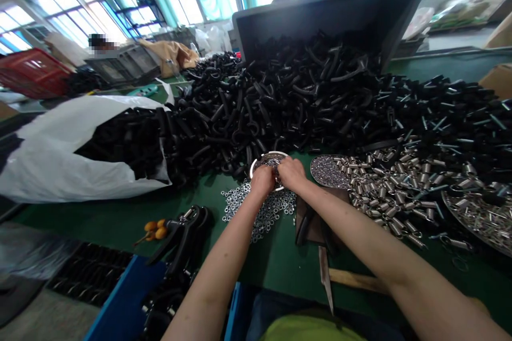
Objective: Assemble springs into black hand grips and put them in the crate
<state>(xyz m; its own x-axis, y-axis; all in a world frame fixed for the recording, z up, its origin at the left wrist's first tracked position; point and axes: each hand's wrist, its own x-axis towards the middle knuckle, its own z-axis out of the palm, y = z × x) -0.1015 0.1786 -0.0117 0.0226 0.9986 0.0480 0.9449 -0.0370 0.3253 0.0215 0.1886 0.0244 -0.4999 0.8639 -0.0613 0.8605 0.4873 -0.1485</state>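
Note:
Both hands reach into a round, pale-rimmed bowl (pixel 253 168) of small metal pieces, whose kind is too small to tell. My left hand (pixel 263 180) is at the bowl's near left side with its fingers curled down. From the right comes my right hand (pixel 291 173), its fingers also bent inward over the bowl. What the fingertips pinch is hidden. Loose metal nuts (pixel 260 224) spread on the green table around the bowl's near side. Right of my right hand lies an oval tray (pixel 326 171) of tiny metal parts, beside a heap of coil springs (pixel 384 189).
Black curved handles (pixel 256 106) heap up behind, spilling from a tipped grey bin (pixel 332 16) and a white sack (pixel 52 144). A hammer (pixel 326 279) lies near the front edge. Assembled black tools (pixel 186 234), small orange fruits (pixel 156 229) and a blue crate (pixel 116 298) are at left.

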